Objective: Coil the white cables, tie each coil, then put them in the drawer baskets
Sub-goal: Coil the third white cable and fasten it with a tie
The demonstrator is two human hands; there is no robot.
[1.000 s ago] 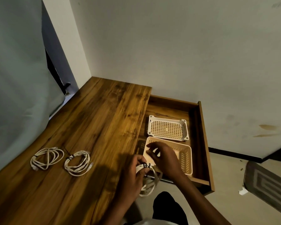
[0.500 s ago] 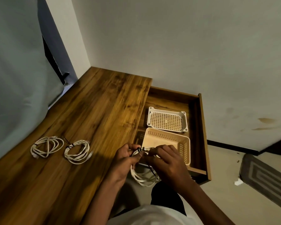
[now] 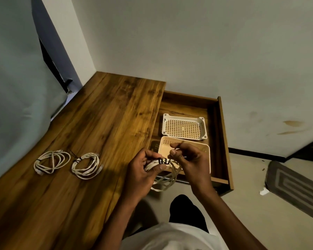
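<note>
Your left hand (image 3: pixel 143 170) grips the white coil (image 3: pixel 163 175) just above the nearer drawer basket (image 3: pixel 204 150), so your right hand (image 3: pixel 190 159) can pinch and pull the dark tie (image 3: pixel 162 161) tight beside this grip.

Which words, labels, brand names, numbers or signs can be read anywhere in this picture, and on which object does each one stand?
None: no readable text appears anywhere in the head view.
White perforated plastic basket: no label visible.
Cream perforated plastic basket: no label visible.
Two white coiled cables on the wooden desk: no print visible.
White cable coil with black tie, held by the left hand and right hand: no print visible.
</note>
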